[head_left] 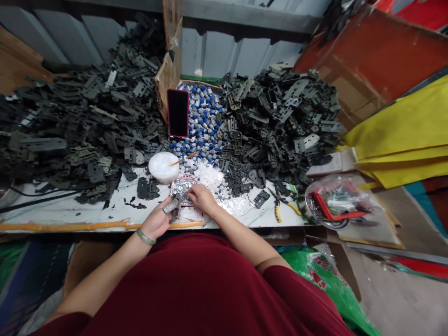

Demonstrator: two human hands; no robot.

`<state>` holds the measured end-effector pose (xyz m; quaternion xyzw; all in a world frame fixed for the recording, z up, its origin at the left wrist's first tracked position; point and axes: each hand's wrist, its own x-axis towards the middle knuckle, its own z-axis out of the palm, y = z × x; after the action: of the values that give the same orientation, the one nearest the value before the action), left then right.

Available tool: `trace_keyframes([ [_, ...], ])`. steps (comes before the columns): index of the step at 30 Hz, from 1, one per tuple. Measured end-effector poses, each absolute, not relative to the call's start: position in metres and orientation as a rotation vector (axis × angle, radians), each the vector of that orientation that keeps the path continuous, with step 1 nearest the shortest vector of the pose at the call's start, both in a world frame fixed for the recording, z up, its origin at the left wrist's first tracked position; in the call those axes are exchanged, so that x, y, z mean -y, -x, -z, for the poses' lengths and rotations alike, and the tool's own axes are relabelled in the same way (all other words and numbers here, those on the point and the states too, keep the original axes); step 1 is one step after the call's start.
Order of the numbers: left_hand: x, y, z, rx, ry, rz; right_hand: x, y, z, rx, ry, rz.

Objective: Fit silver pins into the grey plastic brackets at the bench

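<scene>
My left hand grips a dark grey plastic part just above the table's front edge. Something grey, like tape, wraps one of its fingers, and a pale green bangle circles the wrist. With fingers pinched, my right hand reaches into a shallow tray of small shiny metal pieces. What its fingertips hold, if anything, is too small to make out. Behind the tray stands a white bowl of whitish stuff, a thin stick resting on it. Small white discs lie right of the tray.
Dark plastic parts form tall heaps at left and right. Between them are blue-and-white pieces, with a phone propped in front. Yellow-handled pliers and a bagged bowl sit at right.
</scene>
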<state>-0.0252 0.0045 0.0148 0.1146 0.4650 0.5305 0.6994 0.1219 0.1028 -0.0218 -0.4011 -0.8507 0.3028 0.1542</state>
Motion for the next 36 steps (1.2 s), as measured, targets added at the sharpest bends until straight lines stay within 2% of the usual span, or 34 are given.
trace_keyframes([
  [8,-0.027,0.012,-0.011,-1.226,-0.424,-1.241,-0.098,-0.120,0.020,2.437,1.076,-0.968],
  [14,-0.029,0.016,-0.003,-1.362,-0.469,-1.256,-0.101,-0.128,0.012,1.902,1.092,-1.413],
  [18,-0.027,0.016,0.000,-1.373,-0.502,-1.257,-0.105,-0.128,0.012,1.690,1.116,-1.543],
  [24,-0.025,0.017,0.002,-1.374,-0.467,-1.254,-0.105,-0.119,0.016,1.657,1.150,-1.500],
  [32,-0.020,0.017,-0.002,-1.310,-0.483,-1.224,-0.098,-0.119,0.011,2.078,0.967,-1.020],
  [36,-0.019,0.016,-0.003,-1.301,-0.435,-1.199,-0.097,-0.119,0.016,2.072,0.949,-1.027],
])
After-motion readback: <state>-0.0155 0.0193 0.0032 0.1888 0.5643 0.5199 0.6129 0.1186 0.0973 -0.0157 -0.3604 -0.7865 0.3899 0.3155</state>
